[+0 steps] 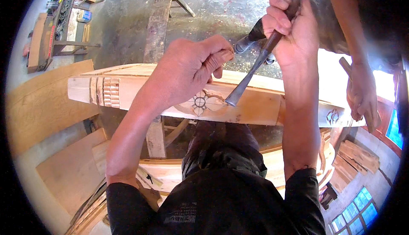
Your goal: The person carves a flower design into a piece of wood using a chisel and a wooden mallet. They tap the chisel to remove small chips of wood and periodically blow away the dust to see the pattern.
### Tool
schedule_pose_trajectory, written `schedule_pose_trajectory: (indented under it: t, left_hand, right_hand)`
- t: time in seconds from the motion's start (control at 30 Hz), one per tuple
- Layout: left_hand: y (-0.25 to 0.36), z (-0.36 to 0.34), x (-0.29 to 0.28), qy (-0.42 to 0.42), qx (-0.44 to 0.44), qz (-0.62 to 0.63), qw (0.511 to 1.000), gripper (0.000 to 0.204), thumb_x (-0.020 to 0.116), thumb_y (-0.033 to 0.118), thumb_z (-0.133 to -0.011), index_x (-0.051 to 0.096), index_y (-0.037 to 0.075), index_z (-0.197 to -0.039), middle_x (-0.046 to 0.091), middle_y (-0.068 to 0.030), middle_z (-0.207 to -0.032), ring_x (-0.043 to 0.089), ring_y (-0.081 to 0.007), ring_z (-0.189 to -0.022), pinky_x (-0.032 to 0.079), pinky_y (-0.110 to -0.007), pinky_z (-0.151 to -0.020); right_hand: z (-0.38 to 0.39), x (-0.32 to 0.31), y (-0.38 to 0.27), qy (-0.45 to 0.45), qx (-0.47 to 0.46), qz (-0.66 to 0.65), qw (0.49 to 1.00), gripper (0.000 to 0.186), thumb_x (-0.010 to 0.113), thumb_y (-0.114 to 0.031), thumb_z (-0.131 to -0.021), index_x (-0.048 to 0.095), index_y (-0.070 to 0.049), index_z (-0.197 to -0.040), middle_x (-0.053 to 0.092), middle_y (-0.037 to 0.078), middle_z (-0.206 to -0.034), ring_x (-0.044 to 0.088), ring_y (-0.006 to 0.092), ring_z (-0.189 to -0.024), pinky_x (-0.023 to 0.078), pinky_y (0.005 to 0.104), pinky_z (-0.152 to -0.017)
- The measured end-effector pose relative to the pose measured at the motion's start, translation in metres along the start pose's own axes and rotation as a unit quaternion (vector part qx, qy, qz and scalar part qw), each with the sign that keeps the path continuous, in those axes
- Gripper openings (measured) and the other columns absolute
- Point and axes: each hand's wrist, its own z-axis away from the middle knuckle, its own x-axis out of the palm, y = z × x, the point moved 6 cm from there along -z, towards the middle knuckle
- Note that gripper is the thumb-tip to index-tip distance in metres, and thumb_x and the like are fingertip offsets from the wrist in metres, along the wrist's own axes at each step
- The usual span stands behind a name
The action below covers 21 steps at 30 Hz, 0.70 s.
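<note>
A long pale wooden beam lies crosswise before me. A flower-like pattern with a drawn circle is partly carved into its middle, and ridged bands cross its left part. Raised at the right, my right hand is wrapped round the handle of a chisel. The flared steel end points down at the beam, right beside the carving; whether it touches the wood I cannot tell. My left hand hovers over the beam, left of the chisel, fingers curled and thumb pressed against them. Whatever they may hold is hidden.
At the right a co-worker's hand grips a wooden piece near the beam's end, by a second carved motif. A narrow plank stretches away behind the beam. Tools fill a rack at the far left; boards lean below.
</note>
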Motion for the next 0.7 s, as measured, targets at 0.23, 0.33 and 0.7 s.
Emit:
schedule_pose_trajectory:
  t: [0.23,0.33,0.7]
  left_hand:
    - [-0.002,-0.002,0.010,-0.059,0.037,0.017,0.997,0.017,0.073,0.014,-0.098,0.072,-0.002,-0.103,0.071,-0.0056,-0.077,0.066,-0.0069,-0.070,0.056,-0.026,-0.065]
    - [-0.006,-0.002,0.009,-0.062,0.004,0.026,0.998,0.016,0.075,0.012,-0.095,0.073,-0.003,-0.100,0.072,-0.0033,-0.078,0.065,-0.0051,-0.071,0.055,-0.025,-0.065]
    - [-0.012,-0.001,0.008,-0.054,-0.035,0.016,0.998,0.014,0.077,0.011,-0.094,0.074,-0.003,-0.097,0.072,-0.0009,-0.076,0.065,-0.0043,-0.072,0.054,-0.022,-0.064]
  right_hand:
    - [-0.022,0.003,0.005,0.082,-0.029,0.041,0.995,0.047,0.051,-0.053,-0.107,0.049,-0.013,-0.081,0.046,0.000,-0.062,0.032,0.0122,-0.041,0.027,0.0260,-0.039]
    - [-0.033,0.008,0.015,0.043,-0.005,0.012,0.999,0.046,0.049,-0.052,-0.107,0.049,-0.012,-0.083,0.047,0.001,-0.063,0.031,0.0125,-0.041,0.027,0.0266,-0.039]
    - [-0.036,0.008,0.021,0.009,-0.004,0.036,0.999,0.045,0.045,-0.051,-0.108,0.047,-0.014,-0.083,0.046,0.002,-0.063,0.031,0.0124,-0.040,0.026,0.0267,-0.040]
